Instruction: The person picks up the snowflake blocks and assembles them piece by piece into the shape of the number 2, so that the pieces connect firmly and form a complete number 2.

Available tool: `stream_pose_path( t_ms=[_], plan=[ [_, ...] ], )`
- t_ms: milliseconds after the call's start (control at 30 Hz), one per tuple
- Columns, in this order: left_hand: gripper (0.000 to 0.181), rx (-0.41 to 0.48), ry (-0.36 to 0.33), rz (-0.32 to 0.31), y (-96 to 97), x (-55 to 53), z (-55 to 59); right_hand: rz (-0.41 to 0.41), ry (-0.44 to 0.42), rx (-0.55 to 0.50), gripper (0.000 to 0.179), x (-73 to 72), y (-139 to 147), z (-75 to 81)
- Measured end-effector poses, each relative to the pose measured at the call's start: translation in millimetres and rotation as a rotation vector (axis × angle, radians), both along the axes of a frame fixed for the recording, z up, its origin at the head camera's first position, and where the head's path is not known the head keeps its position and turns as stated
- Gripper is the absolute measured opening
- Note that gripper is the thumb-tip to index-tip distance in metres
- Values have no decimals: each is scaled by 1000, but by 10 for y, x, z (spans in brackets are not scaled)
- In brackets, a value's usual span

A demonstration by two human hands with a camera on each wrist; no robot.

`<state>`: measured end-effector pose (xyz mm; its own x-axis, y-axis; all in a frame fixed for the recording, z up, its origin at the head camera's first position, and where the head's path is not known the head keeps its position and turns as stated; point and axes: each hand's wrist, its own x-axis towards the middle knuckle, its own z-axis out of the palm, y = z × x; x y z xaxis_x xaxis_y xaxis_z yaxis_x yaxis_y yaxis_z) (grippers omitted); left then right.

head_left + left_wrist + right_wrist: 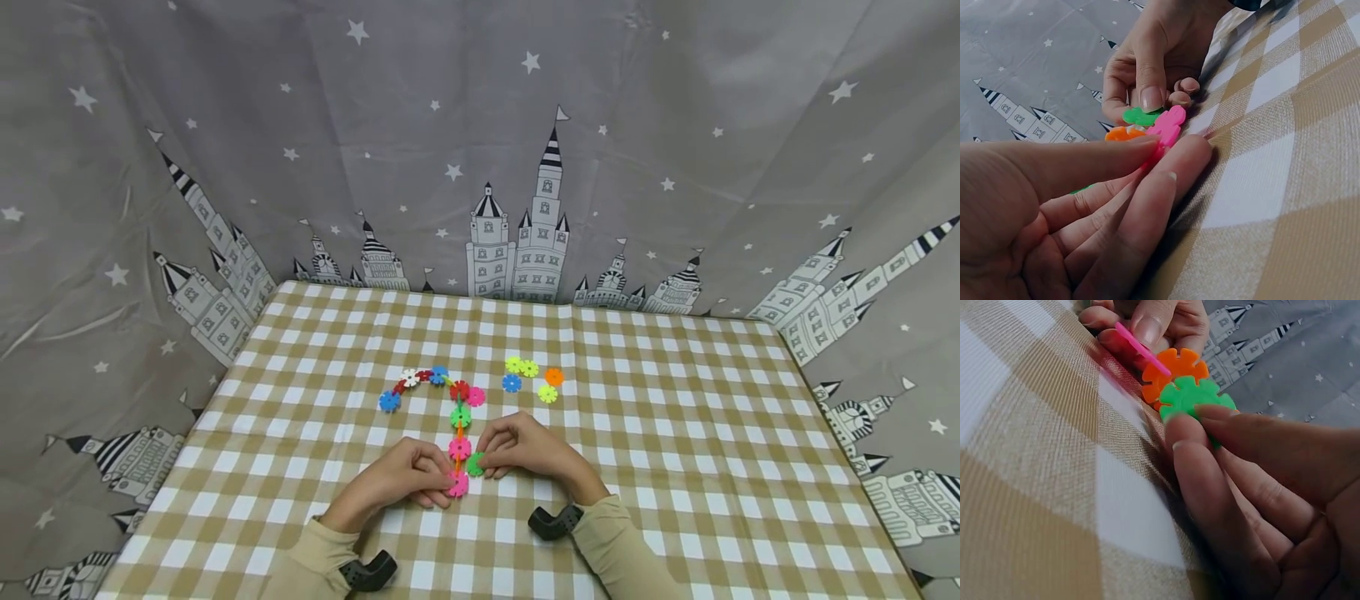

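Observation:
A chain of notched plastic discs curves across the checked cloth, from a blue disc [389, 402] past a red disc [460, 390] down to a pink disc [457, 483] at the near end. My left hand [411, 473] pinches that pink end disc between thumb and fingers. Between thumb and fingertips, my right hand [525, 446] pinches a green disc [1192, 397], held close beside the pink one. An orange disc [1175, 365] joins the chain just behind the pink end disc and stands at an angle to it.
Loose discs lie beyond my right hand: a blue one [512, 383], an orange one [553, 377] and several yellow ones [548, 394]. The checked tablecloth [675, 433] spreads around the chain. A grey curtain [420, 150] printed with castles and stars stands behind the table.

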<state>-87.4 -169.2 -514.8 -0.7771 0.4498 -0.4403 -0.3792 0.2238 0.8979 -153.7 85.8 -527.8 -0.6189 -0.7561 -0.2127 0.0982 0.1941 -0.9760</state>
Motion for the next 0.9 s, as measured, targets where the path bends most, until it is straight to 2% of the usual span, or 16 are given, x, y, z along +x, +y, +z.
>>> stream_pose_path(
  t_ms=[233, 433, 667, 800, 900],
  plan=[
    [18, 12, -4, 6, 7, -13, 8, 38, 16, -23, 12, 24, -27, 4],
    [19, 1, 2, 13, 24, -16, 16, 51, 147, -12, 8, 43, -51, 6],
    [16, 3, 7, 41, 59, -17, 18, 8, 318, 63, 5, 68, -95, -19],
    [16, 9, 10, 51, 64, -11, 10, 11, 359, 74, 4, 73, -124, -23],
    [16, 7, 9, 52, 64, -8, 1, 15, 358, 78, 4, 70, -130, -21]
  ],
)
